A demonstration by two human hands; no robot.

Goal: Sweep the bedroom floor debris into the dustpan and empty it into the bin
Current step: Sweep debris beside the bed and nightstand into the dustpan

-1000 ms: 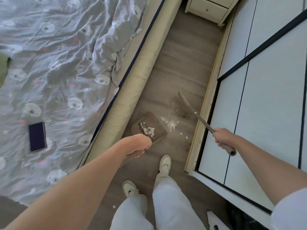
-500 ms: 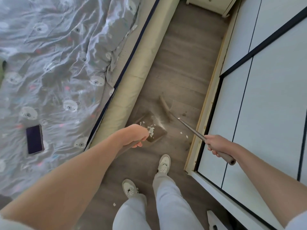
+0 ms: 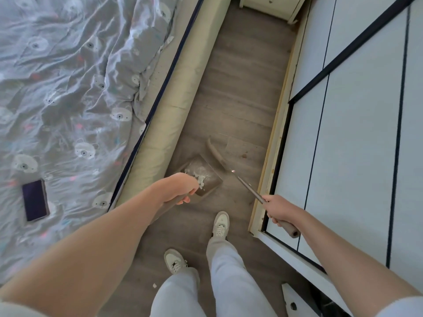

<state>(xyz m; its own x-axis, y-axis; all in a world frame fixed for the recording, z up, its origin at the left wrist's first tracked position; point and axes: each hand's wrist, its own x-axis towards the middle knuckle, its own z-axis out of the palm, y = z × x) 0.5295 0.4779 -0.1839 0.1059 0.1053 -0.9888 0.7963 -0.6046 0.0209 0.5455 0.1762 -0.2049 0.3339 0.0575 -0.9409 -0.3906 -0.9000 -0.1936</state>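
Observation:
A brown dustpan (image 3: 209, 179) rests on the grey wooden floor between the bed and the wardrobe. White debris (image 3: 198, 175) lies piled inside it. My left hand (image 3: 177, 188) grips the dustpan's long handle. My right hand (image 3: 278, 209) grips the broom handle (image 3: 248, 187) near its padded end. The broom head (image 3: 216, 154) sits on the floor just beyond the pan's open edge. One small white scrap (image 3: 154, 285) lies on the floor near my left shoe. No bin is in view.
The bed (image 3: 158, 143) with a grey bear-print duvet runs along the left; a phone (image 3: 34, 200) lies on it. White wardrobe doors (image 3: 343, 133) close off the right. A nightstand (image 3: 270, 5) stands at the far end. My shoes (image 3: 220, 224) are just behind the pan.
The broom head has swept left across the floor to the dustpan's mouth. The loose white bits that lay right of the pan are now inside it.

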